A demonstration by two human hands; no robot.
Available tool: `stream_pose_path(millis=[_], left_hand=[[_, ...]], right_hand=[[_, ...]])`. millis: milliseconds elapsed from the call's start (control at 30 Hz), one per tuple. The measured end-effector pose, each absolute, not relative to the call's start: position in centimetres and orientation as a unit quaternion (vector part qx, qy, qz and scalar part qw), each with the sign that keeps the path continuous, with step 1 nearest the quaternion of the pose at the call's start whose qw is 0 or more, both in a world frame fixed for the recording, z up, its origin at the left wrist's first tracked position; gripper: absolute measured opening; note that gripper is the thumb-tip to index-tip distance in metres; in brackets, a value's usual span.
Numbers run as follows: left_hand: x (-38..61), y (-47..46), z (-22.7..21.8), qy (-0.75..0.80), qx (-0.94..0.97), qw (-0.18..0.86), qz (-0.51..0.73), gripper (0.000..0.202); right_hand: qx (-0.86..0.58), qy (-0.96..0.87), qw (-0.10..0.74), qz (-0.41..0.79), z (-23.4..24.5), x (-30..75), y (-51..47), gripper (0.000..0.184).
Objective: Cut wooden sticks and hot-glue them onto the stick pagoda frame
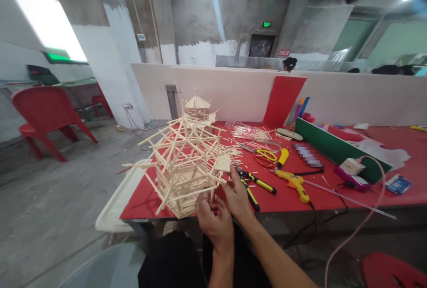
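- The stick frame (187, 173) stands on the near left part of the red table (276, 201), and it lies to the left and far side of both hands.
- The left hand (215, 217) is the nearer one to this frame, at its near right corner; its fingers are bent close together, but I cannot tell whether a stick is between them.
- The right hand (238, 192) is nearer to the small slatted panel (223, 162), which sits at the right side of the frame; one fingertip is at the panel's edge, and I cannot tell if it grips or only touches.
- The near beam of the frame has its long axis from left to right, pointing roughly towards the hands.
- Just right of the right hand lie the cutters (262, 184); farther right, the glue gun (293, 182).
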State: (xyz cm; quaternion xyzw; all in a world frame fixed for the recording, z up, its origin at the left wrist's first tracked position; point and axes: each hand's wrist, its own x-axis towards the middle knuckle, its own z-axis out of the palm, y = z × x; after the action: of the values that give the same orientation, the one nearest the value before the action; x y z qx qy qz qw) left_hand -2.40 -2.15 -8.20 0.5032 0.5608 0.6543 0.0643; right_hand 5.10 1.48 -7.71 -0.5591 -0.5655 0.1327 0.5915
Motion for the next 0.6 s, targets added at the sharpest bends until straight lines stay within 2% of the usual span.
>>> stream_pose_path(millis=[133, 433, 600], left_hand=[[-2.5, -2.2, -8.2, 0.556, 0.513, 0.044, 0.652, 0.026], [-3.0, -2.9, -7.4, 0.529, 0.532, -0.017, 0.661, 0.024], [-3.0, -3.6, -7.0, 0.538, 0.517, -0.094, 0.659, 0.016]], right_hand=[[-0.562, -0.526, 0.612, 0.179, -7.0, 5.4, 0.7, 0.067], [-0.556, -0.516, 0.616, 0.215, -4.9, 5.6, 0.1, 0.070], [-0.547, -0.503, 0.626, 0.235, -5.3, 7.2, -1.4, 0.065]])
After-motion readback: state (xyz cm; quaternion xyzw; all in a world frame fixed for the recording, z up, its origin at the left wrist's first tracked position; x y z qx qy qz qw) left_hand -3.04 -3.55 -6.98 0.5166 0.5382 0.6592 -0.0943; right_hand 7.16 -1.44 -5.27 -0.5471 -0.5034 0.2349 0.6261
